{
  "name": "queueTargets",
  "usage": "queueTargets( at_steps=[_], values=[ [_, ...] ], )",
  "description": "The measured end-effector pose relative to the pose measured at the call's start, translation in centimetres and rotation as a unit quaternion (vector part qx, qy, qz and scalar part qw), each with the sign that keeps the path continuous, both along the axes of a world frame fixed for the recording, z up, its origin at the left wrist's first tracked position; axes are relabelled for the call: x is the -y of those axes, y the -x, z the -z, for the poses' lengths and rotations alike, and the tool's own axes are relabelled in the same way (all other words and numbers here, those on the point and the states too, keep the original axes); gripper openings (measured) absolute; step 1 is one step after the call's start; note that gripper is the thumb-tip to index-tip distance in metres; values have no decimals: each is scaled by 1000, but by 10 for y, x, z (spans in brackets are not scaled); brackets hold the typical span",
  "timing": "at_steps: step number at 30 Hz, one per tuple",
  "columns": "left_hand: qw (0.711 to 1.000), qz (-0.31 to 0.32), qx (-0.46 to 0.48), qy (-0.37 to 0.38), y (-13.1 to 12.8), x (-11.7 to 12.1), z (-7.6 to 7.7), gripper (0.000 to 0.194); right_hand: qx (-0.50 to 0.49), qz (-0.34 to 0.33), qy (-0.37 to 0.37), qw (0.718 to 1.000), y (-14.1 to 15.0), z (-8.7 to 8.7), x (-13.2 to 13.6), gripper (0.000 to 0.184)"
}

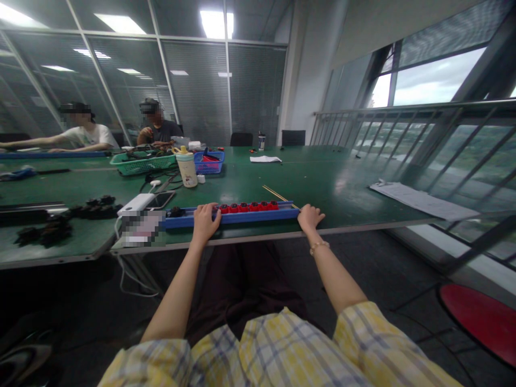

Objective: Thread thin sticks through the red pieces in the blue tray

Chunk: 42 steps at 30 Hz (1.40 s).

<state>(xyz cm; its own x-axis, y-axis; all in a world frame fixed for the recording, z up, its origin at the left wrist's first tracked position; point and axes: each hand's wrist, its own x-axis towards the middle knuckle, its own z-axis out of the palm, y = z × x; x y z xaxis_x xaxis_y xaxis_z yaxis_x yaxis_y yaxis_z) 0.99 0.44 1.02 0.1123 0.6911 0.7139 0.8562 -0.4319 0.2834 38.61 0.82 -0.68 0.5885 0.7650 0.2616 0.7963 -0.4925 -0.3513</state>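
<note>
A long, narrow blue tray (258,216) lies along the near edge of the green table. A row of several red blocks with black tops (244,207) sits in it, and a small black part (176,212) is towards its left end. My left hand (207,221) is closed over the tray, left of the red blocks, fingers on the far side and thumb towards me. At the tray's right end, my right hand (310,217) grips the corner with bent fingers; its grip is partly hidden. Thin yellowish sticks (274,192) lie behind the tray, running towards my right hand.
Left of the tray are a white power bank (138,203), a phone (161,200) and black parts (97,207). A cup (186,170), a green basket (141,164) and a blue basket (215,164) stand behind. A clipboard (419,200) lies right. Two people sit far left.
</note>
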Motion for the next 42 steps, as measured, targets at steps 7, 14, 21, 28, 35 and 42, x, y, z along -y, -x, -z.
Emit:
queueTargets(
  at_steps=[7,14,21,28,35,42],
  values=[
    [1000,2,-2,-1,0,0,-1,30,17,-10,17,1000,-4,5,-7,35],
    [1000,-4,-4,6,0,2,-2,30,38,-2,12,999,-4,8,-10,40],
    [1000,-4,-4,5,-1,2,-2,30,52,7,-6,999,-2,10,-8,42],
    [1000,-4,-2,7,-1,2,-1,30,53,5,5,999,-5,13,-12,43],
    [1000,-3,-1,2,-1,2,-2,30,53,-1,16,998,-3,10,-12,43],
    [1000,-10,3,3,-1,2,-2,30,59,19,2,998,0,13,-10,44]
  ],
)
